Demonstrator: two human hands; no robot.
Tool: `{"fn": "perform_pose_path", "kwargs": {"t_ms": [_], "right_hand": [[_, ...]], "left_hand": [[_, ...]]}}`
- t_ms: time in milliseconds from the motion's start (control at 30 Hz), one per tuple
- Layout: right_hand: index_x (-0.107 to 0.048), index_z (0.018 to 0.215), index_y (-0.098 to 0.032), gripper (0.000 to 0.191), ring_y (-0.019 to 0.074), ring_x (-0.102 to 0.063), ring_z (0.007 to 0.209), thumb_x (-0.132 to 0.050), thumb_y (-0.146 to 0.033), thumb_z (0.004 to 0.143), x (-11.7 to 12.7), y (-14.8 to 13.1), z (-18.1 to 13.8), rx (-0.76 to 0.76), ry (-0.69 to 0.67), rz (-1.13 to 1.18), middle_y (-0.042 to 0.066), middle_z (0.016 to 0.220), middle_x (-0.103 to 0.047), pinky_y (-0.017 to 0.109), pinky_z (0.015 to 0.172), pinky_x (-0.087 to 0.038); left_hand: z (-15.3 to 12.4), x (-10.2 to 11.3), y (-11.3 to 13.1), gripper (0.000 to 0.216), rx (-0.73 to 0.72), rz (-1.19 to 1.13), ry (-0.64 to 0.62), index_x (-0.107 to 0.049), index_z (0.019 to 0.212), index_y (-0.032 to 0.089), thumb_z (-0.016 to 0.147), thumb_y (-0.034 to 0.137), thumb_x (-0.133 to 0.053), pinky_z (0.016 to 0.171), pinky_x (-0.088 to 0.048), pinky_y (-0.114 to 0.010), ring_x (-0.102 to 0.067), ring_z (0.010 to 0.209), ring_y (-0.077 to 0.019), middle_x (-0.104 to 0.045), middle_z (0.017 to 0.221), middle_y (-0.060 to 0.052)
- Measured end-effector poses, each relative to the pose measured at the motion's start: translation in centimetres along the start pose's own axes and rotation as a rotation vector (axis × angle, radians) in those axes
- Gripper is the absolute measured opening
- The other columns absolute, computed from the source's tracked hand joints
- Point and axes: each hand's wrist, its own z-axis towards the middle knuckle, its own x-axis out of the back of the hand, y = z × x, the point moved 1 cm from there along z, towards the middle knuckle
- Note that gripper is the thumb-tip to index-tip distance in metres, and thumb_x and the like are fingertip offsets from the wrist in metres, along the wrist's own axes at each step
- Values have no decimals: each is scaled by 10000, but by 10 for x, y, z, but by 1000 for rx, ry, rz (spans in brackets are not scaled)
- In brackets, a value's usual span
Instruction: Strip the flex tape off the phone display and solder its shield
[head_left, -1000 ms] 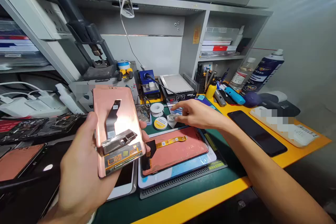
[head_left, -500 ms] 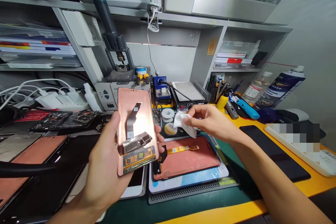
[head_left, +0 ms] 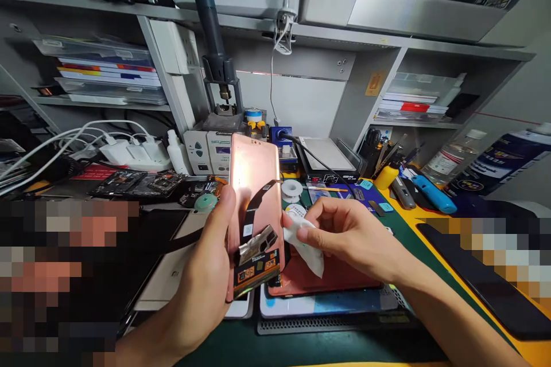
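Note:
My left hand (head_left: 206, 275) grips a copper-coloured phone screen panel (head_left: 253, 183) upright by its long edges, back side toward me. A black flex cable and a small circuit strip show on its lower half. My right hand (head_left: 344, 235) pinches a crumpled white wipe (head_left: 307, 249) right beside the panel's right edge. Below the two hands a second copper-backed screen (head_left: 327, 281) lies flat on a blue-and-white sheet on the green mat (head_left: 310, 350).
Behind stand a soldering station (head_left: 206, 149), a heating plate (head_left: 325, 152), solder reels (head_left: 293, 189), tools and bottles at right. Phone parts and white cables crowd the left. A black phone (head_left: 486, 287) lies on the yellow bench at right. Shelves rise above.
My right hand picked up the white wipe from the bench and carried it left to the panel. My left hand lifted the panel more upright. The view shifted left.

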Motion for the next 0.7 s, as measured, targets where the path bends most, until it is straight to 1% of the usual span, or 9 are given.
{"fn": "perform_pose_path", "kwargs": {"t_ms": [100, 200, 267, 400, 433, 500, 567, 633, 700], "right_hand": [[-655, 845, -172, 338, 111, -588, 691, -838, -457, 855, -4, -1, -2, 33, -19, -23, -12, 780, -685, 232, 619, -462], [-705, 840, -165, 313, 109, -563, 695, -828, -453, 862, -6, -5, -4, 55, -6, -69, -7, 792, -692, 225, 604, -447], [-727, 820, -167, 303, 110, -561, 684, -814, -452, 873, -7, -8, -4, 74, 22, -116, -7, 774, -700, 224, 593, -444], [-768, 830, -182, 267, 108, -564, 623, -774, -438, 903, -6, -12, -6, 101, 95, -238, -11, 726, -719, 223, 540, -414], [-783, 847, -187, 266, 115, -580, 627, -750, -441, 921, -5, -12, -6, 104, 108, -275, -5, 736, -735, 227, 545, -421], [-811, 874, -197, 272, 144, -637, 692, -713, -442, 944, -4, -13, -6, 115, 127, -333, 14, 802, -778, 242, 604, -463], [-823, 860, -202, 262, 176, -673, 756, -726, -436, 924, -3, -14, -5, 113, 161, -344, 27, 853, -796, 262, 661, -495], [-813, 814, -197, 263, 174, -647, 696, -742, -437, 895, -2, -14, -2, 95, 237, -355, 27, 792, -767, 268, 610, -477], [-787, 761, -188, 291, 144, -546, 580, -736, -445, 887, -2, -14, -1, 89, 341, -400, 12, 656, -674, 267, 516, -398]], "left_hand": [[1, 0, 0, 422, 19, -25, 49, -723, 1211, 252, 981, 560, -549, 633, -625, -312, -729, 576, -205, -728, 679, -3], [1, 1, 1, 475, 27, -56, 108, -729, 1187, 241, 928, 623, -616, 685, -626, -323, -733, 592, -209, -722, 641, 4], [2, 1, 3, 469, 2, -74, 134, -733, 1175, 244, 919, 625, -634, 694, -621, -318, -729, 584, -200, -729, 644, 8], [4, 2, 7, 420, -27, -109, 136, -745, 1182, 247, 994, 563, -542, 708, -616, -306, -738, 610, -194, -752, 673, 0], [4, 1, 8, 436, -32, -110, 135, -748, 1184, 240, 1003, 566, -522, 711, -618, -308, -744, 627, -199, -759, 684, -8], [4, 0, 9, 472, -46, -105, 125, -752, 1189, 214, 1018, 563, -484, 706, -623, -311, -757, 668, -212, -781, 731, -30], [4, -1, 10, 488, -59, -90, 111, -750, 1199, 191, 1035, 540, -451, 697, -626, -306, -770, 713, -223, -802, 795, -54], [3, -3, 11, 508, -55, -76, 107, -750, 1200, 181, 1047, 535, -420, 696, -634, -315, -784, 755, -240, -819, 849, -78], [2, -4, 11, 532, -47, -61, 95, -756, 1183, 174, 1039, 558, -417, 716, -648, -351, -798, 809, -276, -830, 897, -112]]}}
